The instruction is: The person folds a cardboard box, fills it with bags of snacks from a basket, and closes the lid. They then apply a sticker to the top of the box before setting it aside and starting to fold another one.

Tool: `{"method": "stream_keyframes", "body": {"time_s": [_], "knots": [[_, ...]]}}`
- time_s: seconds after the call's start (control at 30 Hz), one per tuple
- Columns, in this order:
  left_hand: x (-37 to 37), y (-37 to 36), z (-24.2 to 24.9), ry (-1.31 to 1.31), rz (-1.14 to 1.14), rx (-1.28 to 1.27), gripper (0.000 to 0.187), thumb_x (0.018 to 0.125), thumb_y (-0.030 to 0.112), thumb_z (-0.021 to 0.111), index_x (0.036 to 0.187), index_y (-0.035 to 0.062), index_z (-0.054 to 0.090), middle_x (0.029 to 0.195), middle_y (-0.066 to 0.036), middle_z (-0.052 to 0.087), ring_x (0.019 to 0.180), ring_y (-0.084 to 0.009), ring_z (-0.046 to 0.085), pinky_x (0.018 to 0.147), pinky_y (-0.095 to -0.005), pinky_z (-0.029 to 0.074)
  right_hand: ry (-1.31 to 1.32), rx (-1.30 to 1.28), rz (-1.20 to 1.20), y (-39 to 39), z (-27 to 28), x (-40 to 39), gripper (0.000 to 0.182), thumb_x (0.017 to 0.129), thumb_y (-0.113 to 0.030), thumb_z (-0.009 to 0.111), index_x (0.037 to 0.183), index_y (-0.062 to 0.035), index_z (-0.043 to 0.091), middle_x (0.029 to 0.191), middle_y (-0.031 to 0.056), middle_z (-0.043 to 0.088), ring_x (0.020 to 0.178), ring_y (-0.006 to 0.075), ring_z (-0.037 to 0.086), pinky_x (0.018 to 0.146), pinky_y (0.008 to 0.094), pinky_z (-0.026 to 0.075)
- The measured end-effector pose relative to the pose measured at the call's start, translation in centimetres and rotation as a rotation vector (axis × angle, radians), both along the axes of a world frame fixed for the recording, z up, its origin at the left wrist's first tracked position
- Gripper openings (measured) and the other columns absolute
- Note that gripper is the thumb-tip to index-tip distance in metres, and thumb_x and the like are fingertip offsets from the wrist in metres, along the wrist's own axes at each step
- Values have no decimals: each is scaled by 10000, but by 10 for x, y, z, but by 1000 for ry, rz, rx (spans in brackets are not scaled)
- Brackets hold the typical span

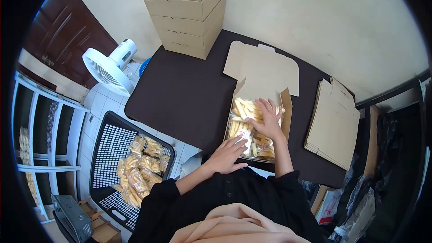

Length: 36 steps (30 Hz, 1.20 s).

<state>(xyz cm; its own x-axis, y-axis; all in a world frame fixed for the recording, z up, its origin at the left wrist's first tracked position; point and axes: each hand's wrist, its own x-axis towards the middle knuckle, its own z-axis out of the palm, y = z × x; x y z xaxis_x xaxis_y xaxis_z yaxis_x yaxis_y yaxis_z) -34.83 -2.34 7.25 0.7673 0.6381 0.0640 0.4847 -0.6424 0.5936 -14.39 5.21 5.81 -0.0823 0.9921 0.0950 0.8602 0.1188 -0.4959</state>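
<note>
Our left grip (pixel 226 155) and right grip (pixel 269 123) rest unclenched and spread on the packs (pixel 245 108) inside the box (pixel 286 113). We have it on the table (pixel 180 96), flat cartons (pixel 333 123) to its right, stacked boxes (pixel 185 22) farther left.

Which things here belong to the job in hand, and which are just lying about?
Belonging:
open box
bagged yellow sticks inside
black basket of similar bags, likely
flat cartons, likely
stacked boxes, likely

Apparently lying about:
white fan
grey crate
</note>
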Motion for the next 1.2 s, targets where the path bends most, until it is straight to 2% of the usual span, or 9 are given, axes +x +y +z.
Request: {"method": "stream_keyframes", "body": {"time_s": [0.17, 0.33, 0.43, 0.53, 0.57, 0.83, 0.97, 1.07, 1.2], "knots": [[-1, 1, 2, 5, -14, -5, 526, 814, 396, 563, 1170, 17, 485, 1323, -136, 378, 1284, -304, 258, 1025, -430, 248, -15, -14, 176, 4, 10, 3, 704, 653, -414, 656, 1252, -106, 452, 1270, 153, 427, 1239, 314, 321, 1015, 579, 47], [-3, 1, 4, 30, -33, 8, 539, 817, 398, 559, 1181, 10, 472, 1331, -136, 370, 1283, -301, 259, 1029, -427, 247, 253, -116, 267, 15, 17, 11, 567, 641, -237, 667, 1157, -46, 528, 1169, 169, 497, 1074, 321, 504, 925, 406, 386], [-2, 0, 4, 19, -34, 20, 546, 818, 400, 557, 1179, 0, 468, 1332, -136, 370, 1277, -300, 271, 1028, -418, 252, 223, -27, 272, 23, 36, 14, 422, 700, -150, 624, 1088, 2, 561, 1063, 195, 562, 981, 328, 558, 849, 359, 446], [-2, 2, 3, 19, -24, -1, 549, 819, 403, 556, 1174, -6, 467, 1315, -137, 391, 1258, -302, 298, 1023, -411, 263, 280, 59, 192, 38, 53, 20, 324, 775, -112, 562, 1065, 32, 562, 983, 207, 601, 943, 324, 580, 837, 372, 447], [-2, 4, 2, 18, -26, -14, 546, 819, 402, 557, 1169, -8, 471, 1305, -137, 404, 1248, -303, 311, 1018, -410, 268, 322, -72, 137, 41, 63, 21, 292, 854, -114, 509, 1101, 38, 544, 972, 184, 618, 912, 232, 595, 807, 323, 454], [0, 24, 8, 49, -48, -17, 465, 813, 372, 569, 1126, 30, 526, 1174, -108, 519, 1106, -258, 442, 922, -375, 328, 476, -457, 196, 89, 48, 47, 281, 860, -157, 482, 1048, 7, 612, 950, 109, 651, 855, 153, 579, 793, 286, 450], [2, 33, 14, 77, -72, -55, 400, 791, 340, 590, 1072, 55, 565, 1092, -83, 567, 1016, -234, 488, 875, -367, 341, 91, -301, 347, 93, 2, 41, 392, 727, -362, 636, 1027, -110, 650, 1001, 149, 611, 976, 291, 574, 886, 359, 422], [2, 35, 14, 87, -72, -65, 386, 782, 324, 598, 1058, 56, 572, 1078, -81, 573, 1005, -235, 493, 870, -367, 345, 119, 0, 293, 67, 25, 17, 508, 676, -396, 676, 1088, -106, 607, 1068, 131, 573, 1046, 296, 531, 908, 386, 404], [3, 35, 15, 102, -76, -80, 383, 779, 308, 600, 1065, 55, 569, 1066, -80, 571, 1003, -240, 493, 869, -367, 351, 106, -68, 434, 48, 22, 5, 724, 573, -367, 766, 1180, -62, 518, 1123, 167, 547, 1063, 328, 512, 924, 385, 397]]}}
